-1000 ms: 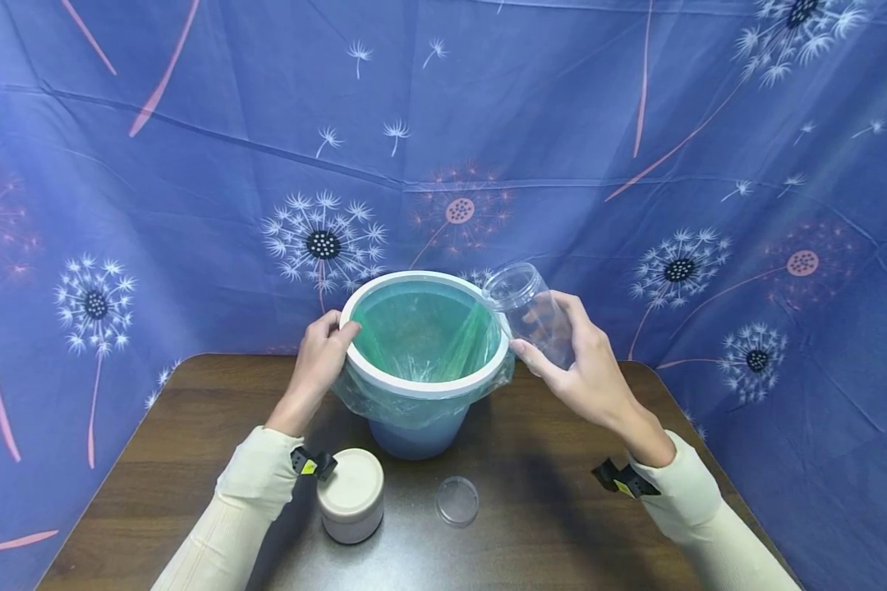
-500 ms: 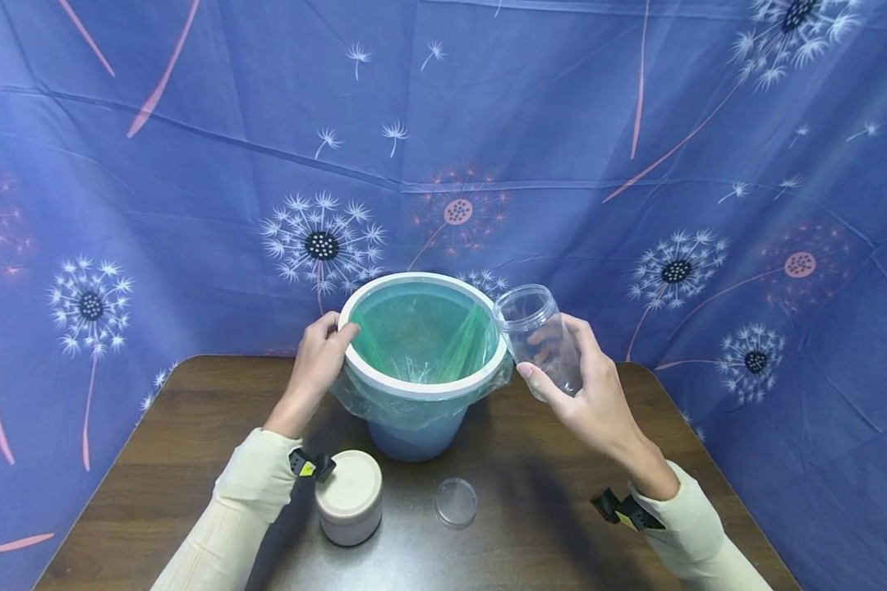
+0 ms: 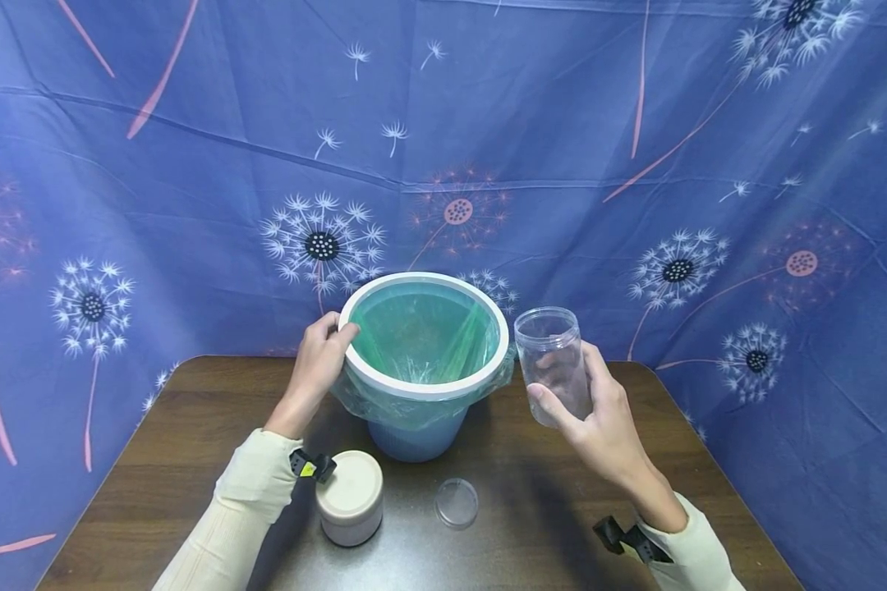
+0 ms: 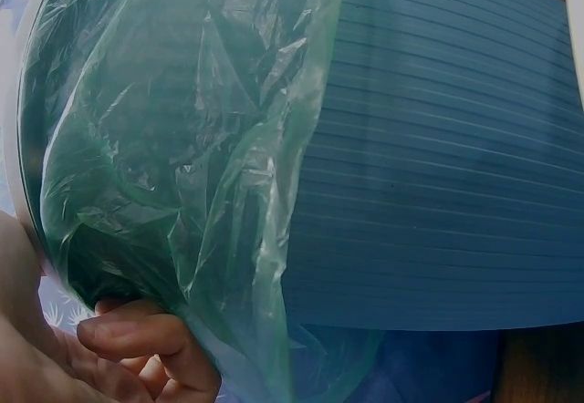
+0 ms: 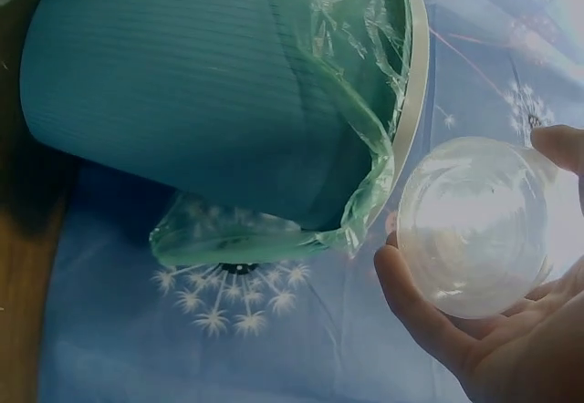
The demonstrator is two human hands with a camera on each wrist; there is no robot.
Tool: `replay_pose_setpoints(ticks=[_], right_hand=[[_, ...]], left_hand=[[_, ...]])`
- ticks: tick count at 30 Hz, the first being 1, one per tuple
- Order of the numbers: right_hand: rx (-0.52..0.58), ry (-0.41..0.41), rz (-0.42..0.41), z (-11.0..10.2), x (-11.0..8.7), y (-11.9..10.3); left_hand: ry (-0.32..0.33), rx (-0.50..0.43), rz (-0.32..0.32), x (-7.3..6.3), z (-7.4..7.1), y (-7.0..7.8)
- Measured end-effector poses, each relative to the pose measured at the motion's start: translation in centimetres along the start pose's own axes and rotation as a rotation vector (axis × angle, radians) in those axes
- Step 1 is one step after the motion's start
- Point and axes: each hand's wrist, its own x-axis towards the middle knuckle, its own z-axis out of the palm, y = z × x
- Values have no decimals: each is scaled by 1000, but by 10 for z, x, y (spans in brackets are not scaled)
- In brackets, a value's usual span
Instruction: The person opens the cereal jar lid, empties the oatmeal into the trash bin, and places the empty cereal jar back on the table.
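Note:
A blue trash can [image 3: 417, 439] with a white rim ring [image 3: 425, 387] stands at the middle of the table, lined with a green plastic bag [image 3: 421, 328] whose edge hangs over the outside. My left hand [image 3: 320, 365] grips the rim on its left side, thumb on top and fingers curled below, as the left wrist view shows. To the right of the can, my right hand [image 3: 602, 419] holds a clear plastic jar [image 3: 558, 373], lidless and nearly upright, above the table. In the right wrist view the jar's round bottom [image 5: 473, 230] faces the camera between thumb and fingers.
A jar with a cream lid [image 3: 350, 484] stands in front of the can, close to my left wrist. Right of it lies a clear round lid [image 3: 457, 502] on the brown wooden table [image 3: 547, 525]. A blue dandelion-print cloth [image 3: 443, 123] hangs behind and around the table.
My right hand has brought the clear jar down and to the right, away from the can's rim, and turned it from tilted to nearly upright. The left hand stays at the rim.

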Motion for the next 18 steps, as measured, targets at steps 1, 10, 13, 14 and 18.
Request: replay_pose_setpoints(ticks=[1,10,13,14,18], right_hand=[[6,-3,12,0,-2,1],[138,14,49,4,-24,8],[182,12,78,6,-31,9],[190,8,93,7,-34,9],[180,-11,144,7,-44,13]], left_hand=[[0,1,-1,0,0,0],[4,-3,0,1,1,0],[4,-7,-3,0,1,0],[3,-6,-4,0,1,0],[3,-4,-3,0,1,0]])
